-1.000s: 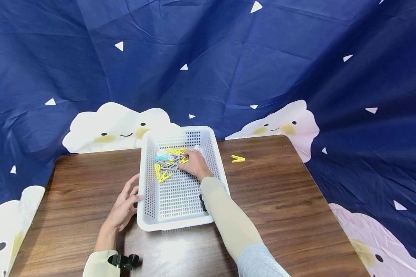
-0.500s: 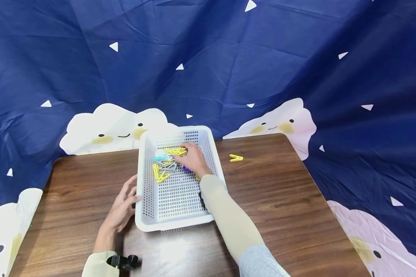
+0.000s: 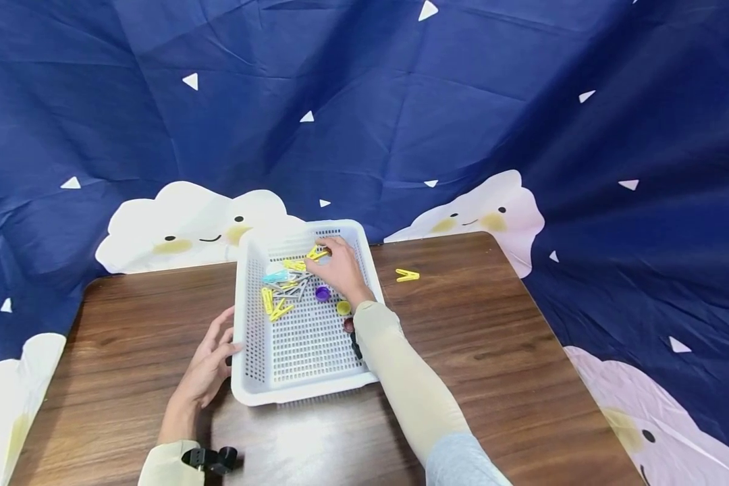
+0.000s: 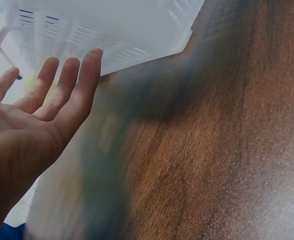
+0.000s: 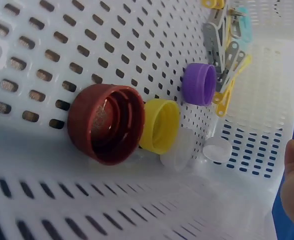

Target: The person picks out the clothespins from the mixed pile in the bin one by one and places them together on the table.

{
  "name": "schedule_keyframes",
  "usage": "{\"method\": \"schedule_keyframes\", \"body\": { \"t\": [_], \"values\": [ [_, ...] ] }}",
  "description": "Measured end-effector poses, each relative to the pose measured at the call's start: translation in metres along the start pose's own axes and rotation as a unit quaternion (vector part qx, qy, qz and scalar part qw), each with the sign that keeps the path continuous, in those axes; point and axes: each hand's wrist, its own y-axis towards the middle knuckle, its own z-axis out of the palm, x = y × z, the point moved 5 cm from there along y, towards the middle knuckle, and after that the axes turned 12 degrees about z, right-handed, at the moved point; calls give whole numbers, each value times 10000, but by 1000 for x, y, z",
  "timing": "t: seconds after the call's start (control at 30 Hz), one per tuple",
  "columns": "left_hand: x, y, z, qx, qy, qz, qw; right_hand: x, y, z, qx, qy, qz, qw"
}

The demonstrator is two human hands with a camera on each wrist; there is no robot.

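A white perforated plastic basket (image 3: 306, 392) stands on the table. Over its far part, my right hand (image 3: 340, 271) pinches a yellow clothespin (image 3: 314, 252) between thumb and fingers. Below and left of that hand lies a pile of yellow clothespins (image 3: 267, 301), grey clothespins (image 3: 290, 292) and a light blue clip (image 3: 276, 277). Along the basket's right side sit a purple bottle cap (image 5: 199, 84), a yellow cap (image 5: 160, 125), a dark red cap (image 5: 106, 124) and whitish caps (image 5: 218, 149). My left hand (image 3: 203, 368) rests at the basket's left wall, fingers loosely extended and holding nothing.
One yellow clothespin (image 3: 408, 275) lies on the wooden table (image 3: 492, 351), right of the basket. Behind the table's far edge hangs a dark blue cloth (image 3: 352, 101) with clouds and white triangles.
My right hand has lifted off the pile toward the basket's far end, now with a yellow clothespin in its fingertips. The coloured caps have come into view. The left hand stays at the wall.
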Motion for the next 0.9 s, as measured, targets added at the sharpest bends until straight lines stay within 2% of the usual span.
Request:
{"method": "schedule_keyframes", "body": {
  "t": [0.47, 0.77, 0.9],
  "values": [
    [2, -1, -1, -56, 19, -40, 10000, 10, -5, -12, -190, 403, -196, 9988],
    [0, 0, 0, -45, -7, -11, 10000, 18, -5, -32, -547, 632, -706, 9940],
    [0, -1, 1, -26, -60, -12, 10000, 19, -4, -41, -658, 630, -704, 9933]
  ]
}}
